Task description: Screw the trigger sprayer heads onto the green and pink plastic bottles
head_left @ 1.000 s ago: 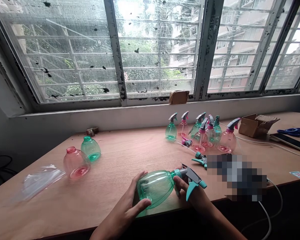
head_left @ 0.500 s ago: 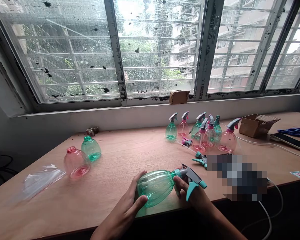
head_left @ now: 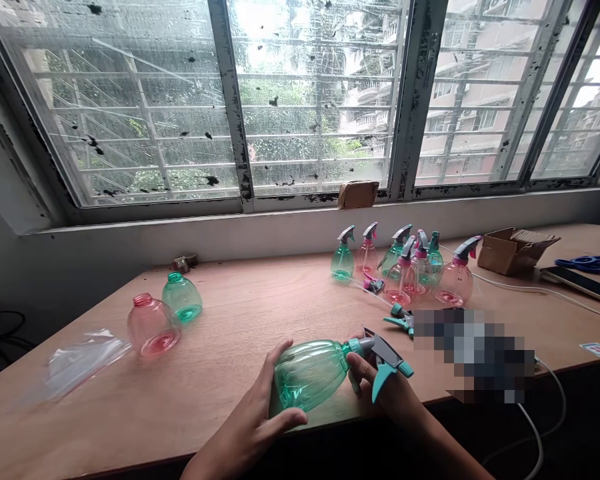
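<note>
A clear green spray bottle [head_left: 310, 377] lies tilted in front of me over the table's near edge, its grey and teal trigger head [head_left: 385, 357] pointing right. My left hand [head_left: 265, 413] cups the rounded base, thumb below and fingers behind. At the neck collar, my right hand [head_left: 373, 380] pinches with thumb and fingers; some of its fingers are hidden behind the trigger head. Just beyond lies a loose teal spray head [head_left: 404, 320] with its thin tube. A pink spray head [head_left: 374, 285] lies farther back.
Headless pink [head_left: 153, 327] and green [head_left: 183, 298] bottles stand left, near a plastic bag [head_left: 87, 360]. Several assembled spray bottles [head_left: 400, 280] stand at the back right. Beyond them are a cardboard box [head_left: 515, 252], blue scissors [head_left: 587, 264] and a white cable [head_left: 510, 287]. A pixelated patch covers something at right.
My left thumb has shifted to the right along the underside of the bottle, and the bottle appears slightly turned. My right hand stays at the neck.
</note>
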Tool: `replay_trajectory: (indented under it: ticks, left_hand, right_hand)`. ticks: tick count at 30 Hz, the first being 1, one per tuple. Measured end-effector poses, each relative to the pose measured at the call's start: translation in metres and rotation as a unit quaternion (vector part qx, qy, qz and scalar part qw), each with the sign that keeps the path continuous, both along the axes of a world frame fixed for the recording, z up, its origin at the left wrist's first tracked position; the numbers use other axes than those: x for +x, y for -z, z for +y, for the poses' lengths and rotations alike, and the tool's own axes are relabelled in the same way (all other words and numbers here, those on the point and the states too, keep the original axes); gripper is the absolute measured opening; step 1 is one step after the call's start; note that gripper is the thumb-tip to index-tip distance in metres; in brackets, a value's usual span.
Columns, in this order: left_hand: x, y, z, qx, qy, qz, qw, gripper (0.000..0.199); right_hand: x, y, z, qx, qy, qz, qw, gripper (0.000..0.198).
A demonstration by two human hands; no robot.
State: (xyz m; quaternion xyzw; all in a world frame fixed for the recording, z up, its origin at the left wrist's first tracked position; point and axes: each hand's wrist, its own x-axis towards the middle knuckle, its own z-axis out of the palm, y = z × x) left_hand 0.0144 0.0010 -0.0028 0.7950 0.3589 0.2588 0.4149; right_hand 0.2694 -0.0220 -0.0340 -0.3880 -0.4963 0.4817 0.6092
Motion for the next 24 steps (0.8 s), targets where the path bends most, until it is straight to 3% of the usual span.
replay_trajectory:
  ticks: [3,6,12,16,24]
  left_hand:
    - [-0.0022,-0.0015,-0.0014,-0.019,-0.003,-0.004,1.000,0.066]
    - [-0.0019,-0.0021,-0.0017,-0.026,-0.013,-0.005,1.000,0.063]
    - [0.0024,-0.0001,-0.0007,-0.004,-0.008,-0.006,1.000,0.087]
    - [0.0009,0.0022,0.0006,0.006,-0.005,-0.006,1.000,0.090]
    - [-0.0007,-0.0055,-0.0058,-0.033,-0.019,-0.007,0.999,0.065]
  right_hand:
    - [0.0000,-0.0027,-0.0012,0.001,-0.007,-0.020,1.000,0.037]
    - [-0.0003,-0.0047,-0.0010,-0.001,-0.001,-0.029,1.000,0.039]
    - [-0.0010,-0.0004,0.0003,-0.012,0.016,-0.017,1.000,0.040]
    - [-0.0006,-0.0012,0.0001,-0.011,0.013,-0.021,1.000,0.041]
    - [0.0002,-0.0044,-0.0005,-0.005,-0.008,-0.030,1.000,0.038]
